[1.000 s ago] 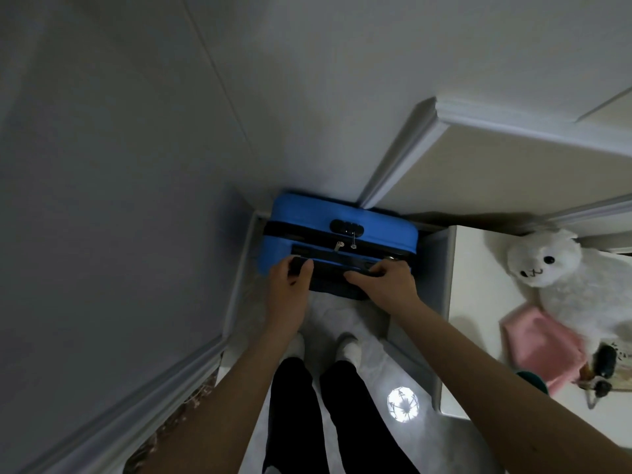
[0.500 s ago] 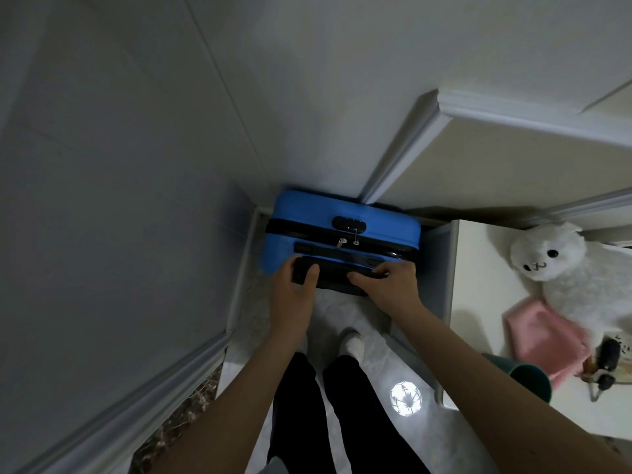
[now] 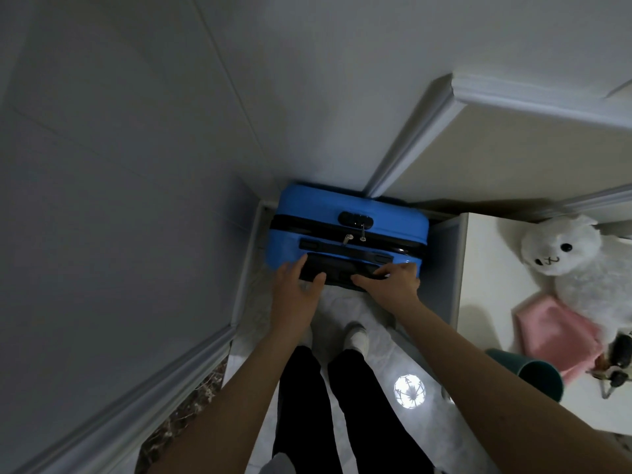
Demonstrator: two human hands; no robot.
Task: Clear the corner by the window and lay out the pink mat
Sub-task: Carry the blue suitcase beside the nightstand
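Standing upright in the corner, 1 blue suitcase (image 3: 347, 218) was wedged between the grey wall (image 3: 119, 165) and a white cabinet (image 3: 458, 268), its back under the white window ledge (image 3: 496, 145). Its black pull handle (image 3: 337, 270) was held at both ends: the left hand (image 3: 295, 290) was wrapped round the left end with thumb in front and fingers behind, and the right hand (image 3: 390, 283) was curled over the right end. Compared with the frame half a second earlier, both hands were kept on the handle and the suitcase was left in the same spot; the left fingers were seen reaching a little further over the handle. A combination lock (image 3: 355, 218) and 2 zip pulls (image 3: 355, 236) were seen on top of the case; no brand or lettering could be read on it. 1 folded pink mat (image 3: 557, 333) was lying on the white cabinet top at the right, partly under 1 white plush alpaca (image 3: 574, 265). 1 dark green cup (image 3: 533, 378) was standing near the mat, partly hidden by the right forearm. 2 black trouser legs and white socks were visible on the pale marble floor (image 3: 342, 302), where 1 ceiling light reflection (image 3: 409, 392) was showing.
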